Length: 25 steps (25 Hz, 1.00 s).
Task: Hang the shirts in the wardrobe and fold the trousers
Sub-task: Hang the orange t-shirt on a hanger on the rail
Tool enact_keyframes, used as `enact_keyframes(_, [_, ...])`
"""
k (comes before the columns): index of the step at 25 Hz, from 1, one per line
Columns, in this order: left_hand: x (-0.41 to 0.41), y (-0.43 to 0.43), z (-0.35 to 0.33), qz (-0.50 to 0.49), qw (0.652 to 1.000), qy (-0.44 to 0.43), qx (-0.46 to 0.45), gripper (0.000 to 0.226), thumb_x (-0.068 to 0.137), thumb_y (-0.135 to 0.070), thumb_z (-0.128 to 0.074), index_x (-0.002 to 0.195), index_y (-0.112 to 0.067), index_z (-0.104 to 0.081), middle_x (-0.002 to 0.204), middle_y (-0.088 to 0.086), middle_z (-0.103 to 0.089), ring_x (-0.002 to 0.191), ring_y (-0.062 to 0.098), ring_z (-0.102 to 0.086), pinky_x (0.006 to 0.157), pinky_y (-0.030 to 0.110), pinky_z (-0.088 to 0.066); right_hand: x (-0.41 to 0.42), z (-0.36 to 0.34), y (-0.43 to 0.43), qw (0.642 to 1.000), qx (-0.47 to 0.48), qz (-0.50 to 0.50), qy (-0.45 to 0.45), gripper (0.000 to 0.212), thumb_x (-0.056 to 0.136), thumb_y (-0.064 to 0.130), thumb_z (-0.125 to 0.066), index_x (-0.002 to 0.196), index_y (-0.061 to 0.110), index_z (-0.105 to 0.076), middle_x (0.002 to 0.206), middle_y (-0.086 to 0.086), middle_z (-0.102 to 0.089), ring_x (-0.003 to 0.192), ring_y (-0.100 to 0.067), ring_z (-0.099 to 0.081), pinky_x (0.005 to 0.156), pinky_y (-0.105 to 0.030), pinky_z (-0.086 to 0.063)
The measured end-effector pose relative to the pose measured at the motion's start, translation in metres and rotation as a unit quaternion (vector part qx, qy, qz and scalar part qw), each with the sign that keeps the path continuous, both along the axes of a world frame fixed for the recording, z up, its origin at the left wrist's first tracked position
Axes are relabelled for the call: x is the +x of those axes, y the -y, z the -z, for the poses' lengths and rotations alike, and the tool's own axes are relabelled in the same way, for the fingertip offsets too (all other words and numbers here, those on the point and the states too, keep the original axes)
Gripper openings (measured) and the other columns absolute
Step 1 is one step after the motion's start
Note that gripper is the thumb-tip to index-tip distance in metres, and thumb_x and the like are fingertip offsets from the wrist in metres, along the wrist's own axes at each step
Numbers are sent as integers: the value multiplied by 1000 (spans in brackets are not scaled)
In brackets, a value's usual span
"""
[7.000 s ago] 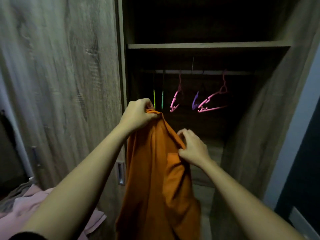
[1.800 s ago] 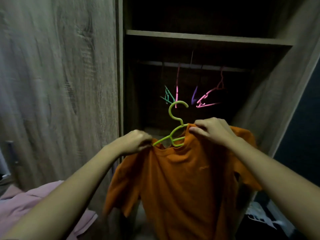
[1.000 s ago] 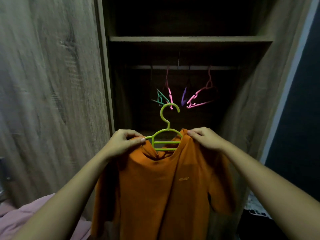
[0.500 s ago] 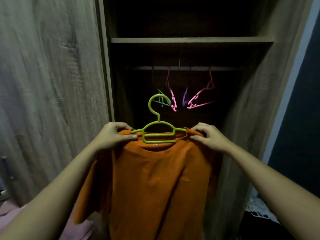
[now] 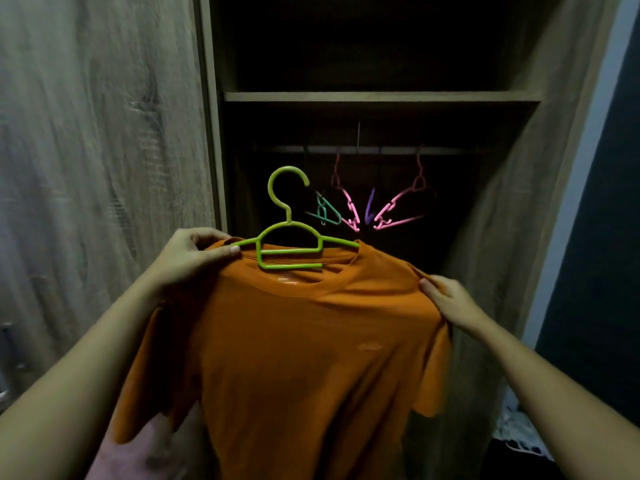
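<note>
An orange T-shirt [image 5: 298, 358] hangs on a lime-green plastic hanger [image 5: 289, 244] in front of the open wardrobe. My left hand [image 5: 188, 258] pinches the shirt's left shoulder together with the hanger's arm. My right hand [image 5: 450, 303] grips the fabric at the right shoulder seam, lower and further out. The hanger's hook points up, below and in front of the wardrobe rail [image 5: 374, 150], not touching it.
On the rail hang a teal hanger [image 5: 325, 213], pink hangers [image 5: 398, 213] and a purple one [image 5: 370, 209]. A wooden shelf [image 5: 377, 96] runs above the rail. The closed wardrobe door [image 5: 100, 161] stands at left. Pink cloth [image 5: 149, 452] lies at lower left.
My right hand slid from the collar outward down to the shoulder seam, spreading the shirt on the hanger. The hanger and shirt shifted slightly left and up. Seven seconds ago the shirt had no hanger.
</note>
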<state>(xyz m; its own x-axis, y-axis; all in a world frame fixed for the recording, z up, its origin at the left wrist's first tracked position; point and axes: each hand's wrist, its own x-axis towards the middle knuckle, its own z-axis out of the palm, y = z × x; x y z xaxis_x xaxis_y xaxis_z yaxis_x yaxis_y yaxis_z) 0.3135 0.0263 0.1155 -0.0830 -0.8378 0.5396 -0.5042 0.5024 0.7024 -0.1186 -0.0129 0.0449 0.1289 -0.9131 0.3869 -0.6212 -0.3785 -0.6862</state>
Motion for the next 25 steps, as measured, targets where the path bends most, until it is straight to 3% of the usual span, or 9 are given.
enact_keyframes(2, [-6, 1, -2, 0, 1000, -20, -18, 9, 81, -19, -69, 88, -24, -70, 82, -7, -69, 78, -4, -64, 64, 7, -48, 4, -11, -1, 996, -60, 48, -45, 67, 70, 87, -25, 92, 32, -56, 94, 5, -63, 92, -15, -61, 76, -27, -48])
enact_keyframes(5, [-17, 6, 0, 18, 999, -35, -34, 6, 79, -22, -70, 84, -24, -73, 83, -13, -71, 80, 1, -65, 67, 10, -49, 37, -38, -3, 961, -221, 57, -158, 62, 84, 67, -27, 124, 24, -49, 120, 2, -57, 109, -13, -53, 100, -43, -36])
enact_keyframes(8, [-27, 5, 1, 22, 998, 31, -44, 12, 82, -29, -67, 92, -25, -70, 87, -8, -70, 86, 3, -65, 71, 13, -50, 64, -59, -5, 953, -200, 8, -226, 29, 93, 53, -36, 103, 32, -54, 91, 4, -64, 92, -19, -62, 77, -36, -44])
enact_keyframes(10, [-18, 0, 3, 19, 991, 128, -31, 14, 85, -38, -59, 93, -28, -66, 87, -8, -67, 87, -1, -61, 71, 14, -49, 65, -57, -1, 974, -155, 12, -166, 24, 92, 52, -38, 85, 34, -51, 77, 6, -60, 80, -20, -61, 70, -34, -42])
enact_keyframes(14, [22, -5, 23, -37, 986, 164, -12, 61, 76, -75, -44, 77, -17, -61, 73, 3, -60, 61, 4, -56, 59, 25, -44, 64, -59, -2, 974, -177, 96, -101, 33, 90, 53, -37, 99, 30, -58, 89, -1, -64, 91, -28, -61, 75, -35, -40])
enact_keyframes(19, [13, -12, 39, -114, 975, 118, -149, 45, 86, -54, -42, 64, -16, -51, 56, 1, -51, 56, 11, -52, 49, 18, -35, 77, -66, -12, 971, -151, 126, -135, 31, 95, 43, -40, 111, 23, -58, 105, -5, -65, 103, -29, -57, 86, -40, -40])
enact_keyframes(22, [-1, -19, 45, -132, 958, 106, -233, 35, 89, -44, -43, 62, -22, -44, 53, -10, -44, 56, 5, -53, 45, 11, -33, 100, -66, -25, 937, -244, 199, -150, 32, 93, 34, -48, 119, 15, -53, 114, -11, -57, 109, -31, -50, 92, -43, -38])
enact_keyframes(24, [-13, -21, 47, -127, 950, 121, -258, 30, 91, -40, -44, 66, -23, -45, 56, -17, -41, 54, -2, -51, 47, 7, -34, 135, -63, -37, 972, -208, 93, -62, 33, 93, 27, -51, 120, 11, -48, 103, -4, -56, 99, -23, -54, 87, -36, -41])
enact_keyframes(25, [-20, -22, 47, -125, 947, 135, -263, 29, 91, -40, -43, 69, -22, -48, 58, -16, -42, 51, -3, -48, 49, 6, -35, 156, -63, -44, 993, -119, 21, -2, 38, 93, 29, -50, 124, 10, -43, 100, 1, -58, 96, -18, -56, 89, -33, -43])
